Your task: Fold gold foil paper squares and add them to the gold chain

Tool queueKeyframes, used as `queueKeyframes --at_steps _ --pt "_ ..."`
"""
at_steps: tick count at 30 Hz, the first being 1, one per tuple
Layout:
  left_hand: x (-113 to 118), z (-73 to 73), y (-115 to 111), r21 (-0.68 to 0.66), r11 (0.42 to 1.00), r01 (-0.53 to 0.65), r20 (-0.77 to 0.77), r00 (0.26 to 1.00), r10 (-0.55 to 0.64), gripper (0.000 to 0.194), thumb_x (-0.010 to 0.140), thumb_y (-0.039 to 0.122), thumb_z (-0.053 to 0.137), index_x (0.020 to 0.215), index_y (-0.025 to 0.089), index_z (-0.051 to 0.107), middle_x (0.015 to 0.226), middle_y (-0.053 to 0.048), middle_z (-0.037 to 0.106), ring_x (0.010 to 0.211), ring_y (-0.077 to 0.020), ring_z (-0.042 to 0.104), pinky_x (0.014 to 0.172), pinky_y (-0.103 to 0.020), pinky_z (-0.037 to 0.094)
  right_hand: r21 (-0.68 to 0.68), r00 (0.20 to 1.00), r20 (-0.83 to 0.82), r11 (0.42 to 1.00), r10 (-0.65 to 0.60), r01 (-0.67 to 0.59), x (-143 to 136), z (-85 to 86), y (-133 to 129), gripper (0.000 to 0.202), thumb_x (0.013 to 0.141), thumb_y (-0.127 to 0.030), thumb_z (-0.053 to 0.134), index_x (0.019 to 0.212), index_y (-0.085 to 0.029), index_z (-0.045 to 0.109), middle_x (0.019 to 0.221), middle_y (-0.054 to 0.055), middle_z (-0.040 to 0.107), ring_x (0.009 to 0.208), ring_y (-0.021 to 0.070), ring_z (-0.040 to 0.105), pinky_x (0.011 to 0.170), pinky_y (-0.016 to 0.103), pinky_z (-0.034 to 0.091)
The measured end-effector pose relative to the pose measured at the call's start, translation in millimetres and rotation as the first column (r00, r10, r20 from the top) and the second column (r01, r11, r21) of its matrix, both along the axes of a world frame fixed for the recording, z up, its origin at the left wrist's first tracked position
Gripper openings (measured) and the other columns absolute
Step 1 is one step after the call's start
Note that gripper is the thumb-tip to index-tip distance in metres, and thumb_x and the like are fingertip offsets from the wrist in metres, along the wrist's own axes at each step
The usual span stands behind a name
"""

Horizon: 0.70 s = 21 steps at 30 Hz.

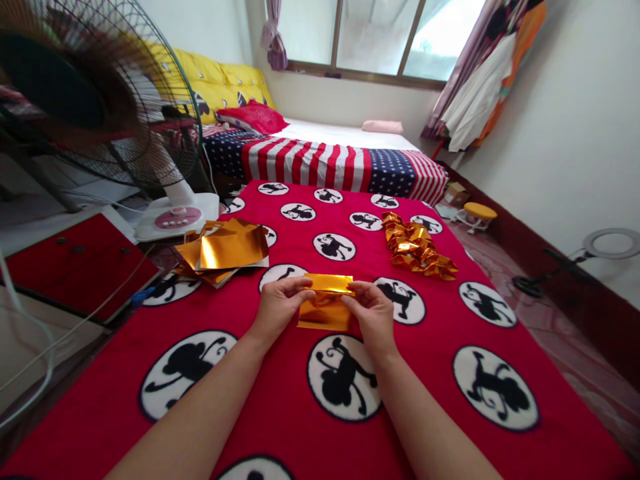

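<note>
Gold foil sheet pinched between both hands

The folded gold sheet is gripped at its left edge by the left hand and at its right by the right hand, fingers closed on it, over the red blanket. Flat gold sheets lie beyond-left, folded gold pieces beyond-right.

Gold foil sheet: one piece, shiny metallic gold, rectangular, lightly creased. Upper edge folded over toward the viewer, forming a bright band along the top. Held just above the red blanket with monkey medallions, pinched at its upper corners by the left hand and right hand, roughly level, facing up.
</note>
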<state>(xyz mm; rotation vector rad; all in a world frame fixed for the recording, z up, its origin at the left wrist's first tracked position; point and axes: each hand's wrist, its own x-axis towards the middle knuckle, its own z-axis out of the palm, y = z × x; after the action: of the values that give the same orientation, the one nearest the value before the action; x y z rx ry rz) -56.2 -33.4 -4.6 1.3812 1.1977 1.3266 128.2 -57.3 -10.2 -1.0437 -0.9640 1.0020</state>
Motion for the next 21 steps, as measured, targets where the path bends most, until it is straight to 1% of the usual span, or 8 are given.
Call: queueKeyframes --at_steps 3,8,14,17,19,21 --pt "1.7 1.5 -1.4 0.010 1.000 -0.020 -0.001 1.000 0.020 0.022 0.066 0.027 0.080 0.084 0.015 0.078 0.081 -0.007 0.077 0.072 -0.0211 0.072 0.068 -0.028 0.058 0.004 1.000 -0.010 1.000 0.002 -0.002 0.0 -0.1 -0.1 0.025 0.063 -0.027 0.083 0.083 -0.021 0.069 0.080 0.001 0.071 0.076 0.0176 0.066 0.072 0.032 0.055" --pt "3.5 3.9 -3.2 0.076 0.995 -0.057 -0.023 0.998 0.059 0.017 0.066 0.026 0.079 0.079 0.016 0.079 0.082 -0.007 0.077 0.076 -0.0214 0.072 0.073 -0.029 0.058 0.006 1.000 0.003 1.000 -0.024 0.024 -0.4 -0.4 -0.3 0.024 0.063 -0.027 0.084 0.081 -0.021 0.070 0.079 0.001 0.071 0.074 0.0171 0.066 0.072 0.031 0.055" --pt "2.8 2.2 -3.7 0.132 0.990 -0.046 -0.055 0.997 0.054 0.010 0.070 0.024 0.077 0.077 0.018 0.078 0.078 -0.005 0.076 0.071 -0.0185 0.069 0.069 -0.027 0.056 0.020 0.999 0.019 0.999 -0.031 0.031 -0.3 1.9 -2.1 0.024 0.064 -0.027 0.083 0.083 -0.020 0.070 0.081 0.002 0.071 0.076 0.0175 0.066 0.071 0.031 0.054" --pt "0.7 1.6 -1.4 0.217 0.976 -0.021 -0.104 0.994 0.044 0.006 0.073 0.024 0.076 0.074 0.018 0.077 0.077 -0.004 0.073 0.072 -0.0163 0.066 0.068 -0.024 0.053 0.026 1.000 0.006 0.999 -0.021 0.021 -0.2 3.1 -2.9 0.022 0.064 -0.025 0.083 0.082 -0.021 0.070 0.080 0.001 0.071 0.075 0.0165 0.065 0.071 0.030 0.054" --pt "-0.7 1.8 0.8 0.286 0.958 -0.011 -0.147 0.988 0.055 0.005 0.073 0.024 0.076 0.071 0.019 0.076 0.082 -0.005 0.070 0.075 -0.0152 0.065 0.065 -0.022 0.051 0.027 1.000 -0.009 1.000 -0.016 0.016 -0.4 3.2 -2.6 0.022 0.065 -0.023 0.083 0.083 -0.021 0.071 0.080 0.001 0.071 0.074 0.0155 0.065 0.070 0.028 0.053" --pt "-1.6 1.7 2.6 0.329 0.944 -0.010 -0.168 0.983 0.069 0.005 0.073 0.023 0.076 0.070 0.019 0.076 0.089 -0.006 0.069 0.081 -0.0155 0.065 0.064 -0.021 0.050 0.022 1.000 -0.024 1.000 -0.019 0.019 -0.4 2.8 -1.8 0.024 0.063 -0.022 0.083 0.083 -0.020 0.071 0.079 0.000 0.070 0.073 0.0147 0.064 0.069 0.027 0.052"
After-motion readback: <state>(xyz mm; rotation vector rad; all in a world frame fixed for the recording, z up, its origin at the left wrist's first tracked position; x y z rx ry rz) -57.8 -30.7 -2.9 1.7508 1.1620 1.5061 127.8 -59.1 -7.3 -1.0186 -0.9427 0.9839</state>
